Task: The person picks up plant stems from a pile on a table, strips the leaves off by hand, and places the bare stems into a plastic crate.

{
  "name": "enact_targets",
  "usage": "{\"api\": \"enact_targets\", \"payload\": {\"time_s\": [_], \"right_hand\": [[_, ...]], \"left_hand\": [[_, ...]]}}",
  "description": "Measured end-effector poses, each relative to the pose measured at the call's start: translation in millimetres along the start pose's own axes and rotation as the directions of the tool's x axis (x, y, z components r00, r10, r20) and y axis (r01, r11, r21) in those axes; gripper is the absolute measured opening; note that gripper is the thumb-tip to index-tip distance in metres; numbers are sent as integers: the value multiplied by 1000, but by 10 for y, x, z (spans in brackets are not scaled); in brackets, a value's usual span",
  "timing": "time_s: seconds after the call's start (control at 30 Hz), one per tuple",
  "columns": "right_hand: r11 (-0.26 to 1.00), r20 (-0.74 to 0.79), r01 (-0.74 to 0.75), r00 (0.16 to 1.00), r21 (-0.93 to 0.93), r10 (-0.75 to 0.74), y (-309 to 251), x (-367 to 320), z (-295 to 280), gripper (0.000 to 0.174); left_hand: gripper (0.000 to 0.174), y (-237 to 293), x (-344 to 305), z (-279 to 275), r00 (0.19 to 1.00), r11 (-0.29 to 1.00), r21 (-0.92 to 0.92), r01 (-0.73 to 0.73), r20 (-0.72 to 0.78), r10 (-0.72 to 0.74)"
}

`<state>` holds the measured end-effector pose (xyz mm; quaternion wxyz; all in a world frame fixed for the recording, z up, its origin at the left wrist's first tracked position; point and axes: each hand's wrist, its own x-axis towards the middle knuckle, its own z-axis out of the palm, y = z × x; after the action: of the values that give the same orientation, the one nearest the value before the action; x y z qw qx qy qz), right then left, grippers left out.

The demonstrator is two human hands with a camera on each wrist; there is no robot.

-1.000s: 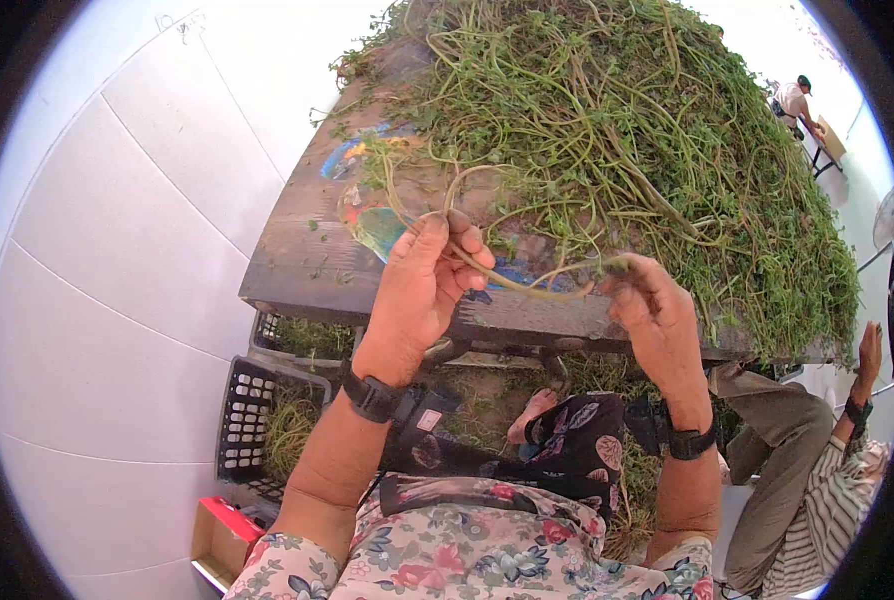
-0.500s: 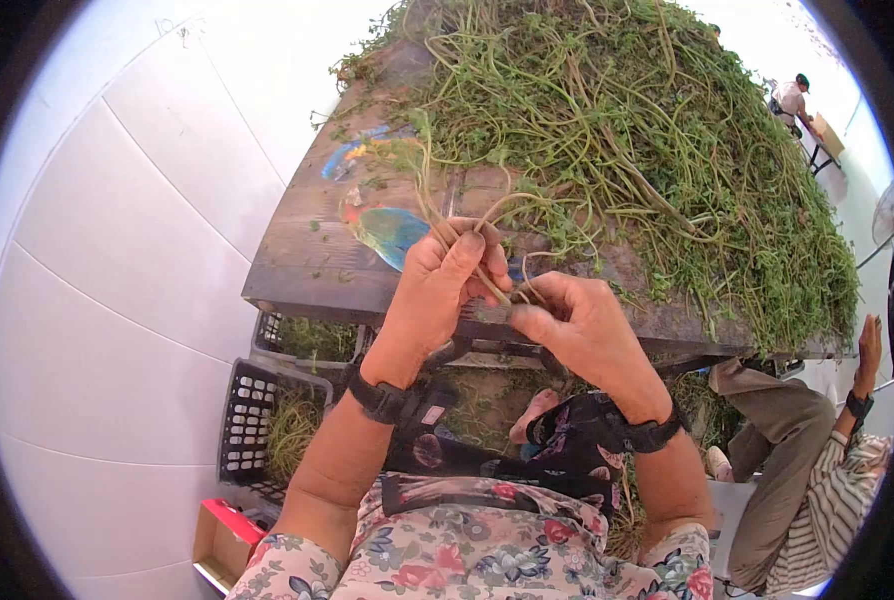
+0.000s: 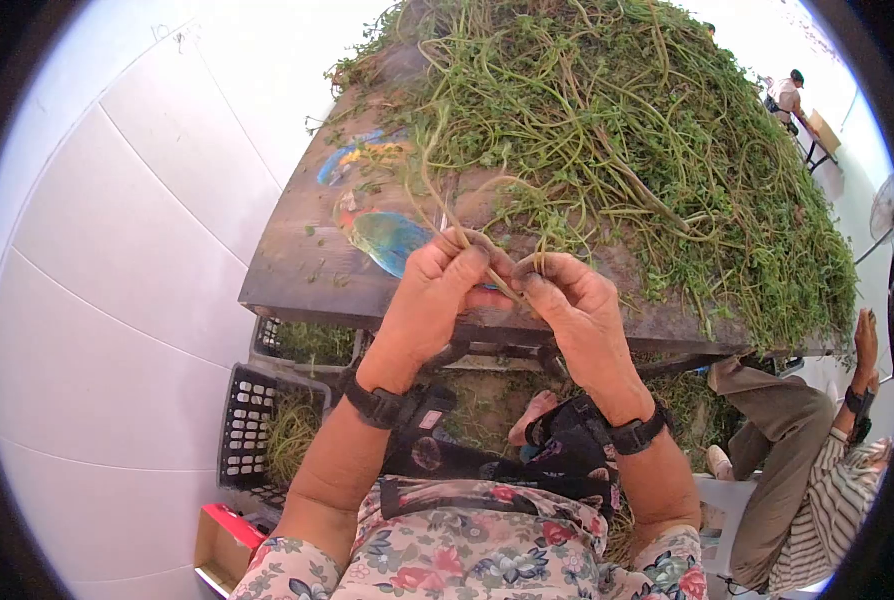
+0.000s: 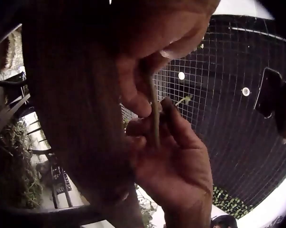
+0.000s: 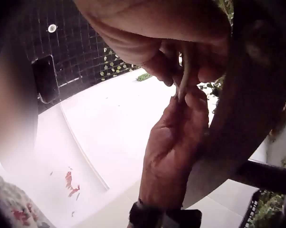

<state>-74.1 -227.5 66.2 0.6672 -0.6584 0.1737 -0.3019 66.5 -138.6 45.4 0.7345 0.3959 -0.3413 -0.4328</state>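
Note:
Long pale-green plant stems (image 3: 435,185) rise from my left hand (image 3: 437,290), which pinches them between thumb and fingers over the table's near edge. My right hand (image 3: 585,318) meets it fingertip to fingertip and pinches a stem as well, its bent part looping above the thumb. Seen from the left wrist, a single thick stem (image 4: 156,111) runs between the two hands. In the right wrist view a curved stem (image 5: 185,61) passes from one hand's fingers to the other's. Beyond the hands, a big heap of leafy green stems (image 3: 587,130) covers much of the wooden table (image 3: 292,255).
Parrot pictures (image 3: 382,235) show on the tabletop at left. Black crates (image 3: 247,425) holding greens stand below, near a red-edged box (image 3: 229,530). At right sits a person in a striped top (image 3: 817,510); another person (image 3: 787,97) stands far off.
My right hand has come leftward and inward to meet the left hand at the stems. The left hand has shifted slightly down and right, and the stem stretched between them has drawn in.

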Motion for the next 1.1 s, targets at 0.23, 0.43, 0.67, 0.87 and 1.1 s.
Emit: {"api": "enact_targets", "payload": {"time_s": [0.23, 0.43, 0.67, 0.87, 1.1], "right_hand": [[977, 104, -64, 994, 203, 44, 50, -26, -84, 16], [945, 189, -111, 980, 307, 54, 63, -24, 21, 17], [974, 207, -93, 977, 207, 49, 61, 37, 100, 18], [973, 289, -144, 953, 180, 88, 39, 62, 237, 17], [870, 263, -376, 917, 320, 300, -104, -40, 74, 16]], "left_hand": [[20, 24, 3, -10, 1000, 977, -215, 0, -22, -4], [22, 32, -1, 17, 991, 979, -201, -22, -132, -5], [26, 32, -25, 91, 970, 991, -121, -53, -243, 22], [29, -24, 12, 124, 940, 974, 203, -104, -299, 163], [26, 181, -77, 77, 975, 984, -159, 78, -192, -108]]}}
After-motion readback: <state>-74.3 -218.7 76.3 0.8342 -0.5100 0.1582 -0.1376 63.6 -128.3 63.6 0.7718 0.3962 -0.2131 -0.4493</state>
